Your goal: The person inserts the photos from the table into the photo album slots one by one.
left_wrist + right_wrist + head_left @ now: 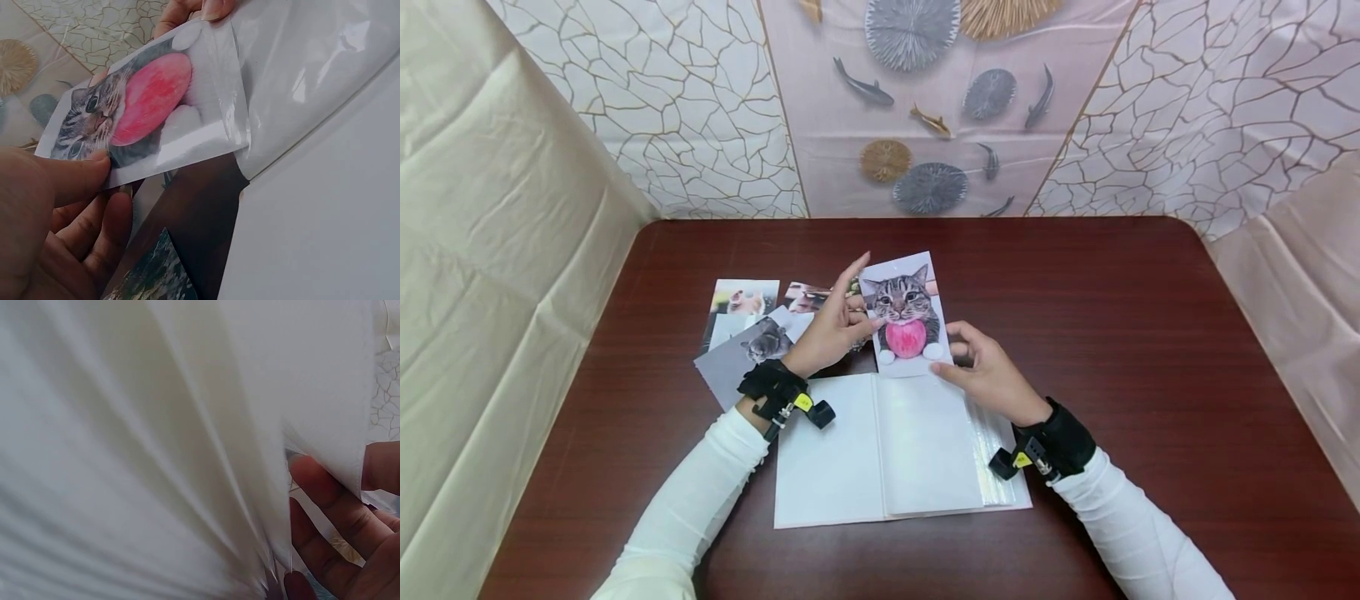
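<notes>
A photo of a tabby cat with a pink ball [906, 312] is tilted up over the top edge of an open white photo album [827, 458]. My left hand [827, 337] pinches the photo's left edge between thumb and fingers. At the photo's lower end, its edge sits at the mouth of a clear album sleeve [300, 75]. My right hand [988, 375] pinches the top corner of the album page [928, 450] by the photo's lower right corner. Fanned pages fill most of the right wrist view, with the right fingers [340, 506] around the page edge.
Several loose photos lie left of the album, among them one of a grey cat [730, 367] and one with a light animal [741, 298]. They overlap each other, partly under the left hand. The dark wooden table [1135, 333] reaches back to a patterned cloth [917, 108].
</notes>
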Demonstrator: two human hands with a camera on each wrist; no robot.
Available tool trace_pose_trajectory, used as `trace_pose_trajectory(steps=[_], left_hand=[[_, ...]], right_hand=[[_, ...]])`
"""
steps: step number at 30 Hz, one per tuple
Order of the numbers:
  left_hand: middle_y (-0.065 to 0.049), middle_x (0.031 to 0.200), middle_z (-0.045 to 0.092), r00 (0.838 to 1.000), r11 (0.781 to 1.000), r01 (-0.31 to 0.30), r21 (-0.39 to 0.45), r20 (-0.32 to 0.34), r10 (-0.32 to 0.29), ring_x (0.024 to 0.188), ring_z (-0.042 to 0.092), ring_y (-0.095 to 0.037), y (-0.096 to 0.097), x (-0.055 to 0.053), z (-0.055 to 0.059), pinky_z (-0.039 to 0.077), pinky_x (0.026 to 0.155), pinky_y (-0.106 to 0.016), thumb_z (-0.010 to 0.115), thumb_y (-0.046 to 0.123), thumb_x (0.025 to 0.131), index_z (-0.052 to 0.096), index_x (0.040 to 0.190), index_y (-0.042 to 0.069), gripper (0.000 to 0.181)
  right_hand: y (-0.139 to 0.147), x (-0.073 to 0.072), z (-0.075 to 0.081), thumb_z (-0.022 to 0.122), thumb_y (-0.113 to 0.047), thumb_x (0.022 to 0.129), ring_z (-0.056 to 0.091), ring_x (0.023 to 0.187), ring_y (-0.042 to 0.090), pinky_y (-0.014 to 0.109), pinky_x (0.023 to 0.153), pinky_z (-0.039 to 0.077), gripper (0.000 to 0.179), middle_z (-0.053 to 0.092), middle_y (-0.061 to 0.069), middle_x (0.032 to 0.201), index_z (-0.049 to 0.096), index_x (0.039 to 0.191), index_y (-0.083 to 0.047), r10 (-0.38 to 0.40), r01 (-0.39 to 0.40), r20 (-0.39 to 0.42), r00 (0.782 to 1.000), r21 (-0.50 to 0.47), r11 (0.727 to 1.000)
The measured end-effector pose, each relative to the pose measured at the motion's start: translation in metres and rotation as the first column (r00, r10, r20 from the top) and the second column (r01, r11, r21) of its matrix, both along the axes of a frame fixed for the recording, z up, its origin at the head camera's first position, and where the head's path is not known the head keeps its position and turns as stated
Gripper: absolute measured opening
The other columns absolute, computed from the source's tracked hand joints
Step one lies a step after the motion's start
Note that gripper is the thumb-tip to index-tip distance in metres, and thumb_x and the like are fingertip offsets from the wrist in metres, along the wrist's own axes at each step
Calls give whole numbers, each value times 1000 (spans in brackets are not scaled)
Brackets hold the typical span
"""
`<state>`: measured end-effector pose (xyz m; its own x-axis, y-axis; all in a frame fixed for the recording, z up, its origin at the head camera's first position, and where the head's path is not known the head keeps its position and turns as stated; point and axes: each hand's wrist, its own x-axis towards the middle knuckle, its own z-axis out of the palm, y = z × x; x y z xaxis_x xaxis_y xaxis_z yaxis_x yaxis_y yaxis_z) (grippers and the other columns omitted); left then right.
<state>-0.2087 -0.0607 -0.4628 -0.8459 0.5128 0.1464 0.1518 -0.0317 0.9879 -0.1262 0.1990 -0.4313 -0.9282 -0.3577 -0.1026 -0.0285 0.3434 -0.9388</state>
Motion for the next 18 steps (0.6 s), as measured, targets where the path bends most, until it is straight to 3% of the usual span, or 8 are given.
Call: trace_pose_trajectory(steps=[6,13,18], left_hand=[[-5,73,25,999,995,-33,-91,-38,30,51,29,-15,-2,0,3,37,54,-27,62,0,99,19,161,31,81],[-5,70,32,999,994,-34,-105,-22,32,50,27,-14,-3,0,2,34,54,-26,60,5,101,24,159,36,75],[-6,70,35,998,993,-26,-114,-57,19,53,30,-15,-5,0,1,33,56,-26,60,5,101,24,160,31,73]], right_hand=[[0,0,-1,66,-5,98,67,91,7,21,80,50,43,70,25,120,47,136,1,5,-5,2,1000,4,1000],[0,0,-2,66,-5,98,69,95,9,21,83,51,43,71,23,121,47,136,1,0,0,4,1000,9,1000],[0,0,-2,66,-4,98,69,97,12,21,84,51,43,70,23,122,47,137,0,0,0,5,1000,-1,1000]])
